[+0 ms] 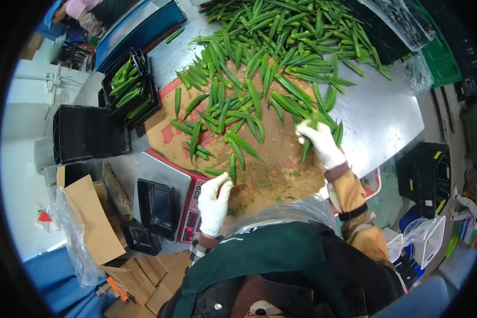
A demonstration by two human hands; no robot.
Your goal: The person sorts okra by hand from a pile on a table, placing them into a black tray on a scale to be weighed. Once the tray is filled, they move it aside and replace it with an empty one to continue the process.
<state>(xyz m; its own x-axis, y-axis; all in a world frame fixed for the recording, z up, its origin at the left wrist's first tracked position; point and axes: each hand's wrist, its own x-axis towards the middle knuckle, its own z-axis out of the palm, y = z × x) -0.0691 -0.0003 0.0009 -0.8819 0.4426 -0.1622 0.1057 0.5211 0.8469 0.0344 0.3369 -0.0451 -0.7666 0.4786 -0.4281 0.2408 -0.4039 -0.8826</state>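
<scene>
My white-gloved right hand (319, 142) is closed around okra, with a blurred green pod (315, 121) showing at the fingers. It hovers over the right part of the brown cardboard sheet (281, 159), beside the large okra pile (286, 32). My left hand (213, 204), also gloved in white, has its fingers curled together at the sheet's near left edge. A single okra pod (232, 168) lies right by its fingertips; whether they grip anything is hidden. To its left, a black plastic tray (156, 208) rests on the red-framed weighing scale (188, 225).
Filled okra trays (126, 87) are stacked at the far left, near a black bin (90, 132). Open cardboard boxes (93, 217) stand left of the scale. Black crates (423, 177) are on the right. Another person (85, 11) is at the upper left.
</scene>
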